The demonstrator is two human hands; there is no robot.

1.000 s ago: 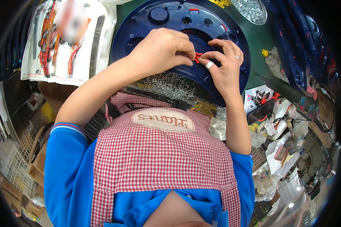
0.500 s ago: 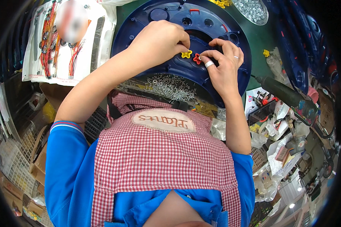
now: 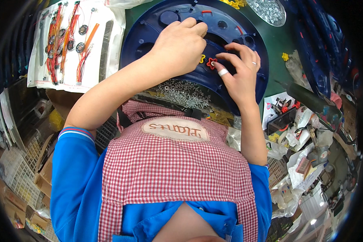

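Observation:
A round dark blue plastic shell (image 3: 153,34) lies in front of me. My left hand (image 3: 182,47) is closed over its middle, with the fingertips turned away, so what they hold, if anything, is hidden. Beside that hand shows a yellow star-shaped piece (image 3: 203,59), partly covered by it. Just to the right a red star-shaped piece (image 3: 211,63) sits on the shell with a pale centre. My right hand (image 3: 243,71) curves around the red star's right side, its thumb close to the star and its fingers apart, nothing visible between them.
Small screws (image 3: 181,92) lie heaped along the near edge of the shell. At the left, wired speakers (image 3: 82,29) rest on a white sheet. A dish of clear fasteners (image 3: 268,12) stands far right, above a dark power screwdriver (image 3: 306,97). A loose yellow star (image 3: 285,56) lies on the green table.
My left hand has turned and shifted right, now covering much of the yellow star. My right thumb and forefinger have drawn slightly away from the red star.

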